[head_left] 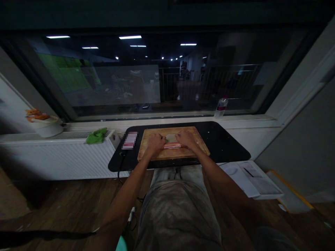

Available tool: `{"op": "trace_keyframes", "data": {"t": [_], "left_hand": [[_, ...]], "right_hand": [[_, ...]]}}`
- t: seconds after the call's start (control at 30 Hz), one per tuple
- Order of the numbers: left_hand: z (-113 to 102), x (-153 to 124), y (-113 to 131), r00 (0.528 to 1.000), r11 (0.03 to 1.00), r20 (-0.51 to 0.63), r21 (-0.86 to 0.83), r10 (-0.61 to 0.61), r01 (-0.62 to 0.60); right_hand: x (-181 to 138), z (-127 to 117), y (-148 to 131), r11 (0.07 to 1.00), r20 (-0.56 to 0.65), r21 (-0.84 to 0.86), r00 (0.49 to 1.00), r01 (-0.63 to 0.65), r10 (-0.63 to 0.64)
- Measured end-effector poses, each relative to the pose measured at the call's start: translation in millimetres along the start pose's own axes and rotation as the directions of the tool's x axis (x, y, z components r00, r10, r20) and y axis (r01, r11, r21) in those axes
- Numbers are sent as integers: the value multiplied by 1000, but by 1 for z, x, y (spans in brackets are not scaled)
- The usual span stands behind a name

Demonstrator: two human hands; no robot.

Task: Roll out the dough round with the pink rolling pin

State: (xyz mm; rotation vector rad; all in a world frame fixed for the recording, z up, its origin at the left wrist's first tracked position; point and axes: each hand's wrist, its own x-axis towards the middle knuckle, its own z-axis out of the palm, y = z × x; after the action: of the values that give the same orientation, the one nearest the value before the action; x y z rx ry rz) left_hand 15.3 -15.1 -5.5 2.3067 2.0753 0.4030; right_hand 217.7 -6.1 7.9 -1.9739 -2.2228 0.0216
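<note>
At the near edge of the table [227, 148], left hand [155, 143] and right hand [186, 138] curl around a rolling pin [172, 146], seemingly over dough [171, 138].

Your cutting board [172, 153]: bare wood, matt, light grain. Rolling pin [172, 146] on it: smooth, pinkish-red, faint sheen (plastic or silicone, you can't tell which in this light). Dough [171, 138]: pale, matt, soft-looking. Table [227, 143]: black top, smooth, semi-gloss. Cloth [96, 136]: green, fuzzy, crumpled. Radiator [52, 157] beneath it: white painted metal, ribbed. Bottle [221, 107]: clear plastic. Floor [65, 198]: dark wood planks, low shine. Window [157, 80]: glossy glass, full of reflections. Your shorts [178, 209]: grey cloth, mottled, matt.
</note>
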Motion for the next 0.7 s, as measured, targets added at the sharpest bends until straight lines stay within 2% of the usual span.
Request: {"op": "trace_keyframes", "data": {"t": [0.33,0.7], "left_hand": [[0,11,-1,1000,1000,23,17,5,-6],[0,-13,4,1000,1000,5,6,-4,4]], "right_hand": [[0,-4,0,999,-30,29,999,-19,20],[-13,-4,-4,997,28,34,997,-68,67]]}}
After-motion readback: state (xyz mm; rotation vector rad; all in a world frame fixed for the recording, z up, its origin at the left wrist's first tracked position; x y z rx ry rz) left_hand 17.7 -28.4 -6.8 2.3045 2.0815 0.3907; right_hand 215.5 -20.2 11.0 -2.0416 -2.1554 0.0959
